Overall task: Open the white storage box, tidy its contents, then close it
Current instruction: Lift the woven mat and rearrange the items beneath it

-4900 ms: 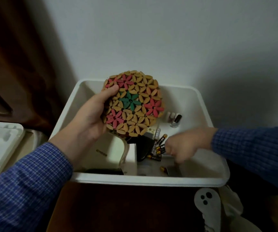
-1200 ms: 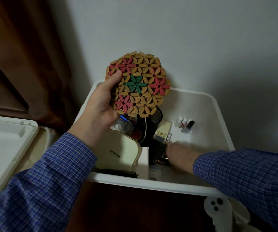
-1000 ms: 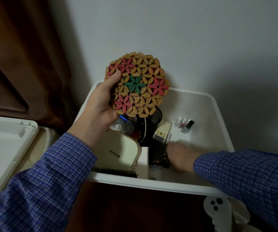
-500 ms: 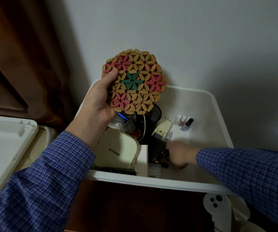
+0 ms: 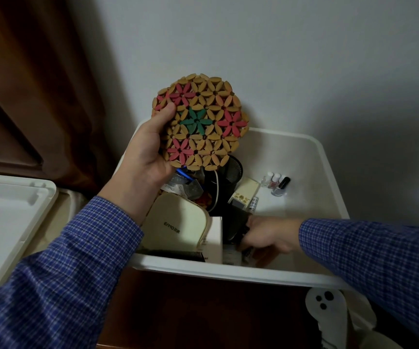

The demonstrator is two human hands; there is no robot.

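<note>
I'm in the tidying step: the white storage box [image 5: 324,157] sits open against the wall with its contents exposed, and what I take to be its lid [image 5: 9,212] lies off to the left, so opening is done and closing is not yet due.

Inside the box, on the left, a cream pouch [image 5: 175,225] leans on a white carton [image 5: 214,238]; behind them stands a black mesh cup [image 5: 233,170] with loose packets beside it, and a cream remote-like device [image 5: 245,193] rests against it. Three small nail polish bottles [image 5: 277,182] stand together on the bare floor of the box, towards the back right.

My left hand [image 5: 145,152] grips the round flower-pattern trivet [image 5: 199,122], thumb across its face, holding it upright above the back left of the box and clear of everything below.

My right hand [image 5: 266,236] is low at the front of the box, fingers curled among small dark items beside the carton. I cannot tell whether it actually holds one of them.

Next, I judge, the right hand must gather those small items into one spot, perhaps into the cup, to free a flat patch. Then the trivet can go down flat or be slid against a wall, low enough for the lid to seat.
</note>
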